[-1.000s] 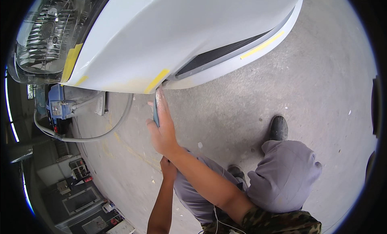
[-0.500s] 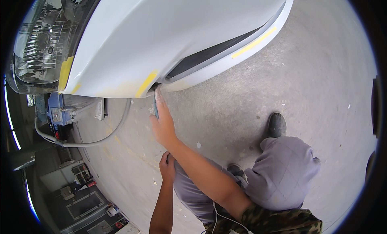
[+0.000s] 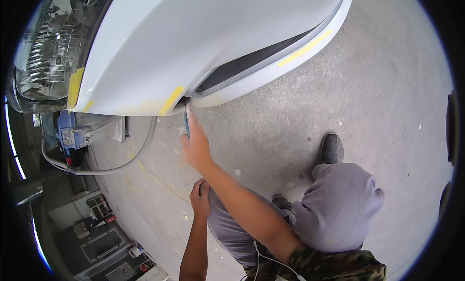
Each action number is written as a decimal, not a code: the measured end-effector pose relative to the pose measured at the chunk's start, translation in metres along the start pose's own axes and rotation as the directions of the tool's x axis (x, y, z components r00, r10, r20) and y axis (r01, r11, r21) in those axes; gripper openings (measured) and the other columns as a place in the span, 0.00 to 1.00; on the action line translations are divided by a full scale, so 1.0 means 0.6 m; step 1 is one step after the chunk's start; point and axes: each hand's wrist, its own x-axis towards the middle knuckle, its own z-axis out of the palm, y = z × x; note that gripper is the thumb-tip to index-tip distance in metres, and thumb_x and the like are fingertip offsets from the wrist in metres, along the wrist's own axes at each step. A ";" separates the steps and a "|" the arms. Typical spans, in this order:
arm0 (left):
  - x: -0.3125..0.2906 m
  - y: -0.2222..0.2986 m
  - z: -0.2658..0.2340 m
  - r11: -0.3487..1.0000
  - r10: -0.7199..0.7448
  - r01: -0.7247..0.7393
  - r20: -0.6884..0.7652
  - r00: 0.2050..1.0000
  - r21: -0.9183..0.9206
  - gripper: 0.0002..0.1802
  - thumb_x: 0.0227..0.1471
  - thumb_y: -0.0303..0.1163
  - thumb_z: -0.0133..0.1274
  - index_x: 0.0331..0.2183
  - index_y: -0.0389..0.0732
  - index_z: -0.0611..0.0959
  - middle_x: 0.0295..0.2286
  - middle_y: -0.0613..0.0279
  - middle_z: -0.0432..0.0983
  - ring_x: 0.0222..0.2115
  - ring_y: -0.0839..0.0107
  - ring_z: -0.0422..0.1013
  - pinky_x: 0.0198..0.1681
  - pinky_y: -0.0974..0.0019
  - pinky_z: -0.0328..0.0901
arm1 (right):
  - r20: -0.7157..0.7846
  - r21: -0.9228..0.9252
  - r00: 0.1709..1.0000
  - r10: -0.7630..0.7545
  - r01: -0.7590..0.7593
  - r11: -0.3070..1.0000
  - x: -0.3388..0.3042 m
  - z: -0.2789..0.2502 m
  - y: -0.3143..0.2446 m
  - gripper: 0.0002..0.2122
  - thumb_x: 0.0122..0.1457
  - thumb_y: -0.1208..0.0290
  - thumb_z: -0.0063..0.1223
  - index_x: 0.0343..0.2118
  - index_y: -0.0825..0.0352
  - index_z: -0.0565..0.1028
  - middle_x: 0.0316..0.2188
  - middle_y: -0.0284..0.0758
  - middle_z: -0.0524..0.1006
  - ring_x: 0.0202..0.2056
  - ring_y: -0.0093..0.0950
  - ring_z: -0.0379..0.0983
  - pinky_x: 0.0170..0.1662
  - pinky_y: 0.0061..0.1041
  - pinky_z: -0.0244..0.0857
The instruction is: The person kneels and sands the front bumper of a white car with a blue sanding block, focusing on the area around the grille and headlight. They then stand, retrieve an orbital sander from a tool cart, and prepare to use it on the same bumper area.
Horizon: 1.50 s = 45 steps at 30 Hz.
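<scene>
My right hand (image 3: 196, 143) reaches up to the lower edge of a white car bumper (image 3: 169, 48). Pressed between its thumb and fingers is a thin blue-grey pad (image 3: 186, 123), seen almost edge-on. The fingertips, dusted white, are at the small dark opening (image 3: 182, 103) in the bumper's lower corner, and its inside is hidden. Beside that opening runs a strip of yellow masking tape (image 3: 171, 101). My left hand (image 3: 200, 198) rests against my knee with its fingers curled in and nothing visible in them.
A headlight (image 3: 51, 63) with yellow tape (image 3: 74, 87) at its edge is at upper left. Below it stands a blue machine (image 3: 70, 131) with a grey hose (image 3: 116, 172) looping over the concrete floor (image 3: 271, 136). More yellow tape (image 3: 305, 48) marks the bumper lip.
The bumper has shifted slightly left and down in the picture. My right hand stays at the small opening with the pad, its thumb slightly moved. My left hand remains on the knee.
</scene>
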 end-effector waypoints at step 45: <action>-0.009 0.013 0.003 0.999 0.006 -0.004 -0.045 0.999 0.042 0.19 0.62 0.32 0.58 0.50 0.31 0.84 0.41 0.51 0.85 0.42 0.67 0.78 0.50 0.63 0.70 | 0.075 0.093 0.997 0.026 -0.033 0.995 -0.003 0.013 -0.019 0.41 0.57 0.88 0.40 0.76 0.71 0.47 0.77 0.49 0.48 0.76 0.48 0.46 0.76 0.40 0.45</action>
